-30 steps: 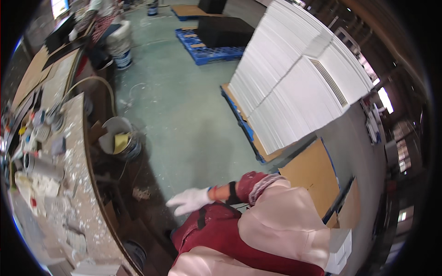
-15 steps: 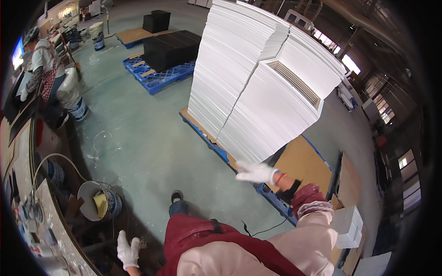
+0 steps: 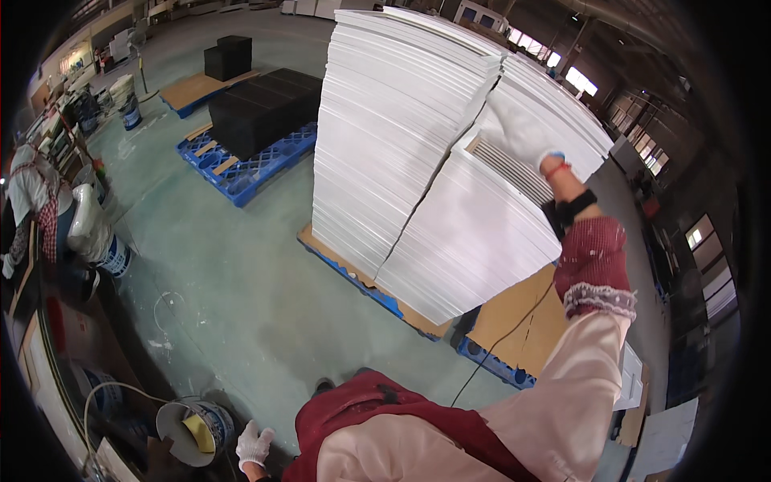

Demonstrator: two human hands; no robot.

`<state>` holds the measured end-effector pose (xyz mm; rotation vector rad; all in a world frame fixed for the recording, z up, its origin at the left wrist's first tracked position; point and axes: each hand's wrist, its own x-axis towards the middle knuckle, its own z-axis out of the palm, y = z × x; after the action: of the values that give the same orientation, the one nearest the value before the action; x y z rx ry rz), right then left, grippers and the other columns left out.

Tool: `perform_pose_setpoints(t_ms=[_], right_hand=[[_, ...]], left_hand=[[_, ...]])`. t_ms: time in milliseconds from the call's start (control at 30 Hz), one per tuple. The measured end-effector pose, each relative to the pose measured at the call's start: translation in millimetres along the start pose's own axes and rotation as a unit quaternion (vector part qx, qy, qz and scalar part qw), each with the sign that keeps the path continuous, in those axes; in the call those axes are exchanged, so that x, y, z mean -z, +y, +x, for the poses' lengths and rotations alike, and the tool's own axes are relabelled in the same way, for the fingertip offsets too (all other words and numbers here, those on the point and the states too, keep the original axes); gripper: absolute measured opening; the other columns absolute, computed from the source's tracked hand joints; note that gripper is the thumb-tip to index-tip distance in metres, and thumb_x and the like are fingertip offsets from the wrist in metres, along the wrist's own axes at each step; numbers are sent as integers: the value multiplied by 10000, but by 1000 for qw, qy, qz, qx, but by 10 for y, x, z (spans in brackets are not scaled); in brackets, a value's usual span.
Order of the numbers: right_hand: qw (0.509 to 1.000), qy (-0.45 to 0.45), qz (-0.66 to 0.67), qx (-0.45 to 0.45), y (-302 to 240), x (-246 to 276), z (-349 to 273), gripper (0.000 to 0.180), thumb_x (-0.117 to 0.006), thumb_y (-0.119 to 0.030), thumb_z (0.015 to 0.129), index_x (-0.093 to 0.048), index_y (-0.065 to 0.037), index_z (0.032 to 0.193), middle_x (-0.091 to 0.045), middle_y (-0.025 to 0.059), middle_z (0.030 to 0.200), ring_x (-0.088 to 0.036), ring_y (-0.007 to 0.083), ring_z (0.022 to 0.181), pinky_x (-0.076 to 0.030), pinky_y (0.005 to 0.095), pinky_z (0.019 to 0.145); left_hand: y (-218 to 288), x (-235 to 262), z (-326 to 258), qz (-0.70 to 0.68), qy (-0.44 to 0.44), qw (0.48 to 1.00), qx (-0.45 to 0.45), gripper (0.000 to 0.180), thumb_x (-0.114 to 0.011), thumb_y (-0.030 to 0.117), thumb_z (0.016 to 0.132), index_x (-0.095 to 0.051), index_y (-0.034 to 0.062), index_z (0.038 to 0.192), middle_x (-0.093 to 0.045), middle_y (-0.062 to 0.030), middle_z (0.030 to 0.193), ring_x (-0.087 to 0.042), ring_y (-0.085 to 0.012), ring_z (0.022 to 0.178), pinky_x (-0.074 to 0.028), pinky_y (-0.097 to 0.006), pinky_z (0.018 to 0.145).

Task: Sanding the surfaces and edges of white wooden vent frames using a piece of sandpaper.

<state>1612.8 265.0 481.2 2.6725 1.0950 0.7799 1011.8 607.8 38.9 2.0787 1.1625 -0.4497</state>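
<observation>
Right hand [image 3: 524,132], white glove, at about 2 o'clock from the middle of the head view, over the upper part of the stack of white panels [image 3: 401,153]. Fingers look stretched out, pointing toward 11; white on white and slightly blurred, so cannot tell how far open, whether it has hold of a panel, or even whether it touches one. Ribbed beige section [image 3: 518,173] of the stack just under the hand, toward 6 from it. Black wrist strap [image 3: 577,206] and maroon cuff [image 3: 594,253] on that arm, which comes in from 5.

Stack itself fills roughly 11 to 3, tall, in two columns with a dark gap between, standing on a board-topped blue pallet [image 3: 365,279].

Left hand [image 3: 254,447], white knit glove, low at 7. Fingers loosely bent and parted, nothing seen in them; clear of the bucket [image 3: 223,422], which sits just beside it toward 10 with something yellow [image 3: 199,432] inside.

Brown board [image 3: 518,317] on a second pallet at 4, dark cable [image 3: 491,353] running across it. White box [image 3: 633,377] also near 4, farther out, partly behind the sleeve. Black blocks [image 3: 269,108] on another blue pallet [image 3: 241,181] around 10 to 11. Co-worker [image 3: 36,185] in a checked apron at the 9-to-10 edge.
</observation>
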Motion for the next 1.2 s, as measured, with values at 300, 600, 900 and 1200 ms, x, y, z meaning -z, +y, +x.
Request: perform_pose_setpoints(t_ms=[300, 600, 900, 1200], right_hand=[[998, -1, -53, -34, 754, -344, 2099, 831, -692, -543, 804, -472, -2, 1394, -600, 272, 1289, -592, 397, 1181, -476, 438, 988], [987, -152, 50, 10, 993, -607, 2638, 748, -767, -522, 734, -647, 45, 1205, -671, 251, 1170, -643, 393, 1088, -498, 421, 939], [985, -149, 78, -31, 785, -440, 2615, 728, -769, -463, 715, -645, 112, 1143, -682, 279, 1084, -664, 376, 1010, -512, 398, 891], [979, -191, 20, -67, 585, -230, 2567, 750, -753, -403, 718, -576, 82, 1262, -646, 270, 1198, -638, 366, 1088, -497, 408, 929]], left_hand=[[208, -791, 113, -155, 49, 984, 68, 554, -659, 510, 767, -607, -8, 956, -653, -219, 852, -640, -397, 848, -489, -485, 791], [549, -1758, 187, -291, -37, 944, 149, 336, -635, 398, 849, -566, 70, 877, -568, -69, 711, -559, -234, 624, -412, -399, 542], [533, -1294, 1058, -528, -66, 833, 154, 205, -626, 306, 889, -535, 126, 851, -515, -9, 675, -509, -151, 553, -339, -319, 463], [427, -1178, 1604, -565, -92, 796, 197, 141, -643, 228, 909, -548, 136, 859, -480, 30, 647, -471, -124, 485, -312, -282, 422]])
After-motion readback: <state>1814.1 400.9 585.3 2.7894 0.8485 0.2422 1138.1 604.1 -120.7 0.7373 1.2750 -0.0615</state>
